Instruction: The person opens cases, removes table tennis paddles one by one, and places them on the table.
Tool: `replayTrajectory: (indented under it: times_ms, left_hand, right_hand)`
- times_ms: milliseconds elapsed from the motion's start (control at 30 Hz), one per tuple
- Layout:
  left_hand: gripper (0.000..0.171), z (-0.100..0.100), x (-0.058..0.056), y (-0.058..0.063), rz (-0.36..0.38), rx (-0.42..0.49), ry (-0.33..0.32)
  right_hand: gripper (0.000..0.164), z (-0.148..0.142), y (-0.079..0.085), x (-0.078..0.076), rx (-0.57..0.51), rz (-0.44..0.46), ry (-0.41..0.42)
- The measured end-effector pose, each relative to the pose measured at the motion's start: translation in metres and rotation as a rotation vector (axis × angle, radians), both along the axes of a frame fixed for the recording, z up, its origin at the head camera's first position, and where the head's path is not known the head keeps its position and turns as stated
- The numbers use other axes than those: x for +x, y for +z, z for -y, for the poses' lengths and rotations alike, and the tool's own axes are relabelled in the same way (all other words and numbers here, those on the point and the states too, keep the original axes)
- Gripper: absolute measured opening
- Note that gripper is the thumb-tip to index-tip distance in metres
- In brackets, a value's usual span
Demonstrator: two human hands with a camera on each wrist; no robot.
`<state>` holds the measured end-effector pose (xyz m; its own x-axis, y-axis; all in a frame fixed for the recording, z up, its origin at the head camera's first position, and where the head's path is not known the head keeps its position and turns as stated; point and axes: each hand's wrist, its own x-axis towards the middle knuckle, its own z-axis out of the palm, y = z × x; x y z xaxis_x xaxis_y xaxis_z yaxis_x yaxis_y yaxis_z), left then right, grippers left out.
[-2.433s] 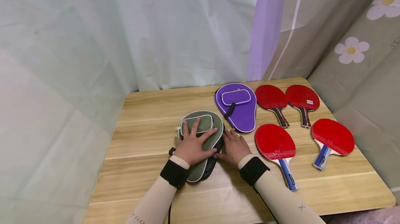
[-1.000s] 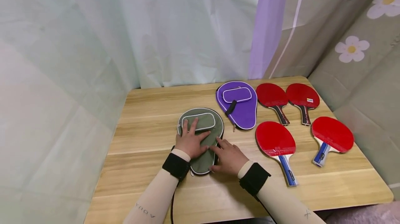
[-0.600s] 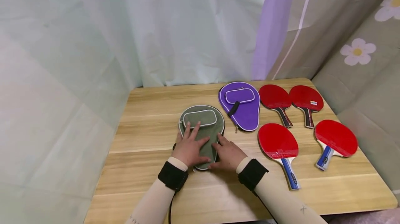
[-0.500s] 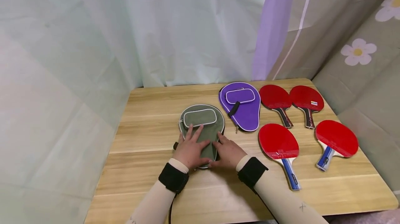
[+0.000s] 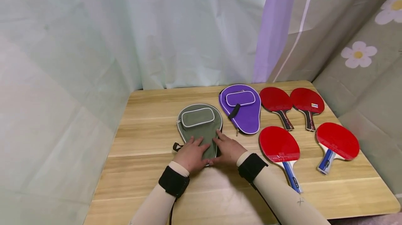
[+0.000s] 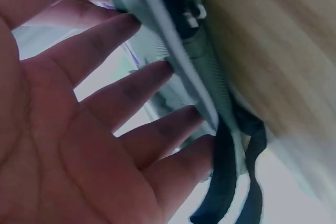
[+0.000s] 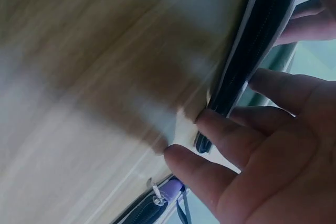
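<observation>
An olive-green table tennis bat case (image 5: 199, 132) with white piping and a front pocket lies flat on the table, wide end away from me. My left hand (image 5: 192, 154) rests with spread fingers on its narrow lower part. In the left wrist view the left fingertips (image 6: 165, 69) touch the case by its piping, beside a black strap (image 6: 223, 171). My right hand (image 5: 229, 149) lies along the case's right edge, fingers extended. In the right wrist view those fingertips (image 7: 210, 121) touch the dark zipped side (image 7: 252, 45). Both thumbs meet near the narrow end.
A purple bat case (image 5: 248, 117) lies just beyond my right hand. Several red bats lie on the right, including a near one (image 5: 279, 144) with a blue handle and a far one (image 5: 275, 99). The wooden table (image 5: 147, 176) has a curtain (image 5: 194, 43) behind it.
The green case, earlier tilted with its dark side showing, now lies flatter and has moved slightly away. My left hand has slid from its pocket towards the narrow end; the right hand stays at the edge.
</observation>
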<state>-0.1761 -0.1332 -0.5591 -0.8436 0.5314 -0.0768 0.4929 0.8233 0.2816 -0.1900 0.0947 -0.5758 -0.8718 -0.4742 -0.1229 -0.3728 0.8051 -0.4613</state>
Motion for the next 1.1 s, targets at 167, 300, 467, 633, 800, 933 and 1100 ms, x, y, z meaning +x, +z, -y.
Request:
replayTrajectory:
  times_ms: [167,300,467,633,800,933,1100]
  left_hand:
    - [0.065,0.002,-0.008,-0.018,-0.010,0.045,0.010]
    - [0.064,0.002,-0.017,-0.024,-0.006,0.082,0.012]
    - [0.063,0.001,-0.034,-0.023,0.019,0.109,0.028]
    - [0.063,0.000,-0.051,-0.012,0.070,0.071,0.066]
    - [0.065,0.004,-0.071,-0.014,0.104,0.054,0.081]
    - [0.063,0.009,-0.084,-0.020,0.101,0.073,0.069]
    - [0.061,0.009,-0.092,-0.011,0.101,0.076,0.046]
  right_hand:
    - [0.109,-0.005,-0.011,-0.008,0.003,-0.016,-0.006]
    - [0.111,-0.008,-0.013,-0.007,0.007,-0.055,-0.015]
    - [0.112,-0.012,0.014,0.008,0.010,-0.049,-0.064]
    - [0.098,-0.015,0.040,0.024,0.047,-0.010,-0.115]
    - [0.084,-0.022,0.044,0.033,0.094,0.009,-0.116]
    - [0.085,-0.029,0.033,0.036,0.069,0.022,-0.110]
    - [0.086,-0.030,0.045,0.043,0.078,0.032,-0.104]
